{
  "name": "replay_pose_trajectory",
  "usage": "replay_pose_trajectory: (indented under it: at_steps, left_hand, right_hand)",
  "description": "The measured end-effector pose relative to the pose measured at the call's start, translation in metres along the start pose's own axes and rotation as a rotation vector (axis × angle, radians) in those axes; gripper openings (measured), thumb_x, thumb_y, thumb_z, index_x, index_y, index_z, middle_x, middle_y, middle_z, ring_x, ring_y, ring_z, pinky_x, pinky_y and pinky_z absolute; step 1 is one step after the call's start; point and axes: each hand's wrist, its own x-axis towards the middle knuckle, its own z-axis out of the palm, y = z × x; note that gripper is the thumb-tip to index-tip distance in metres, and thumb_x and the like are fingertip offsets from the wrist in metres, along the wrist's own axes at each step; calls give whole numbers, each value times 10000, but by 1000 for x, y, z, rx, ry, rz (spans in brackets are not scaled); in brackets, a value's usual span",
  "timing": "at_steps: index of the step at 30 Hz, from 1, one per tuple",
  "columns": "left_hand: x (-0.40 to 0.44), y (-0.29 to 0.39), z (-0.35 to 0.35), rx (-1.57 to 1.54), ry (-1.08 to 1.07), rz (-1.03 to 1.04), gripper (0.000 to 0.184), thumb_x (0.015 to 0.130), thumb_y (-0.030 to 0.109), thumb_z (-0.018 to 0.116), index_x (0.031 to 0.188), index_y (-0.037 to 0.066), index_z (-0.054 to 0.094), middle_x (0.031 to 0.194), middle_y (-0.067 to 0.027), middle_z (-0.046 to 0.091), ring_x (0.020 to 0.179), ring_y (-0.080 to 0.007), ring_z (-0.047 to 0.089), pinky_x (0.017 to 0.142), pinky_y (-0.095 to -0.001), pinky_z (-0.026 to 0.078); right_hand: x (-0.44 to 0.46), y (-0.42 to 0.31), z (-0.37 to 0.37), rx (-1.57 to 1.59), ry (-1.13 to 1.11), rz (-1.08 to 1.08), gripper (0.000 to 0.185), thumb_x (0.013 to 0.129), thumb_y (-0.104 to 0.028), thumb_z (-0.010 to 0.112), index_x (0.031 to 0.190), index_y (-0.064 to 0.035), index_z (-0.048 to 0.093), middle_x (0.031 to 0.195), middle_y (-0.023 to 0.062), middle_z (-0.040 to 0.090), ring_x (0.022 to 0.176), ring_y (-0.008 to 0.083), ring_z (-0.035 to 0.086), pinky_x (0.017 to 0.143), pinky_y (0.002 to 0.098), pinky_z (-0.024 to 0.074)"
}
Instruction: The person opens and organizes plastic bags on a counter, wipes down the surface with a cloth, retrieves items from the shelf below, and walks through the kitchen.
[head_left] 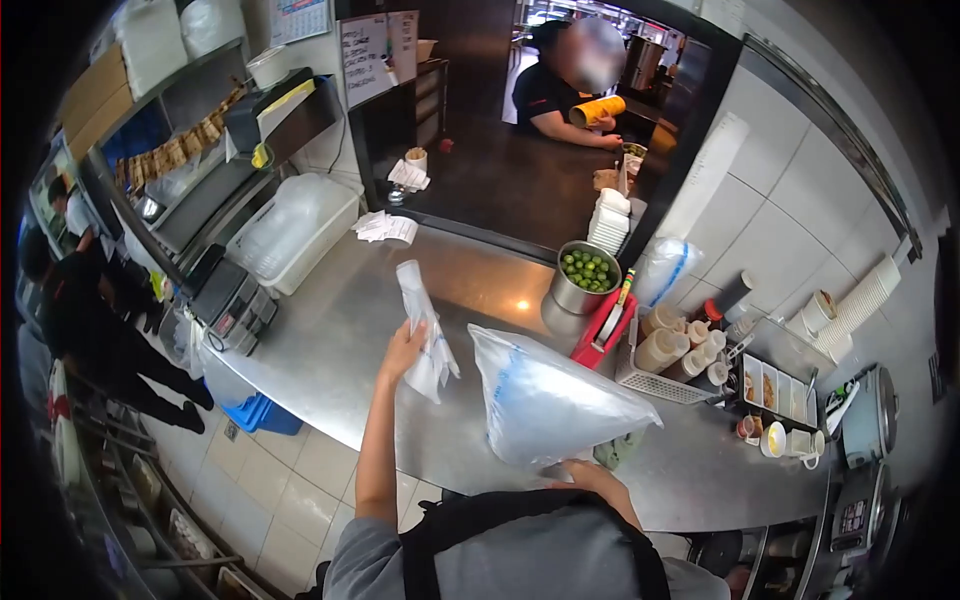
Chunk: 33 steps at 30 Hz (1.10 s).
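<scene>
My left hand [403, 350] is closed around a bunched white plastic bag [432, 372] with faint blue print, held above the steel counter [340, 330]. One narrow end of it sticks up past my fingers. In front of my body lies a large, bulging plastic bag [550, 395], cloudy white with blue marks; its contents cannot be made out. My right hand [597, 480] is at this bag's lower edge, fingers bent against the plastic and partly hidden. Close by on the right is a crumpled green cloth [618, 450]. A red tape dispenser [603, 335] stands behind the large bag.
Beyond the counter stand a metal pot of green limes [588, 272], a basket of sauce bottles [665, 350] and a condiment tray [775, 390]. At left are a white bin [300, 230] and a black printer [228, 305]. A co-worker [545, 95] holds a yellow can [598, 110] behind the pass-through.
</scene>
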Motion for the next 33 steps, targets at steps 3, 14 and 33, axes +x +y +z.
replay_pose_trajectory:
  at_steps: [3, 14, 33]
  left_hand:
    - [-12, 30, 10, 168, -251, 214, 309, 836, 275, 605, 984, 4, 584, 779, -83, 628, 698, -165, 584, 642, -310, 450]
    - [10, 32, -90, 142, 252, 166, 224, 719, 1, 656, 928, -8, 577, 781, -63, 621, 612, -156, 611, 472, -275, 477]
    - [-21, -82, -180, 676, 691, -113, 452, 617, 270, 764, 981, 57, 602, 976, -189, 624, 932, -350, 591, 760, -420, 467]
  right_hand:
    - [9, 9, 17, 154, 46, -107, 553, 812, -501, 533, 1166, -78, 516, 1152, 185, 544, 1089, 359, 495, 890, 416, 409]
    - [10, -26, 10, 731, -391, 195, 474, 914, -365, 439, 1236, -17, 457, 1255, 185, 477, 1130, 299, 477, 950, 354, 362]
    - [129, -179, 39, -125, 256, -548, 598, 841, -372, 538, 1308, -39, 372, 1382, 235, 272, 1277, 363, 272, 1009, 500, 245]
